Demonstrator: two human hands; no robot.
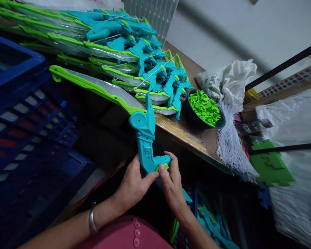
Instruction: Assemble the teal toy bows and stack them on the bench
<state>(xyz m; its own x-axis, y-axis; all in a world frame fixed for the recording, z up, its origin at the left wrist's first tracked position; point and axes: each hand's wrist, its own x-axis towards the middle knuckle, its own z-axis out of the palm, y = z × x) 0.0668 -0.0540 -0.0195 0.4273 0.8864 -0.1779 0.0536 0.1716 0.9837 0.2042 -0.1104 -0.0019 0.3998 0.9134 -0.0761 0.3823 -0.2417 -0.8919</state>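
Observation:
A toy bow (146,148) with a teal plastic body and a long green-edged, clear limb (98,86) is held up in front of my lap. My left hand (134,183) is wrapped around the lower part of its body, the thumb lying near a small green piece (162,167). Around the bow's short projecting part closes my right hand (172,180), its thumb and fingers at that green piece. The bow's lower end is partly hidden behind my right hand and wrist.
Many similar bows (119,41) are heaped on the wooden table (181,133). A dark bowl (220,125) of small green pieces (203,107), a bundle of white strings (232,141) and a white sack (227,81) are to the right. Blue crates (23,100) stand left; more teal parts (214,224) lie below right.

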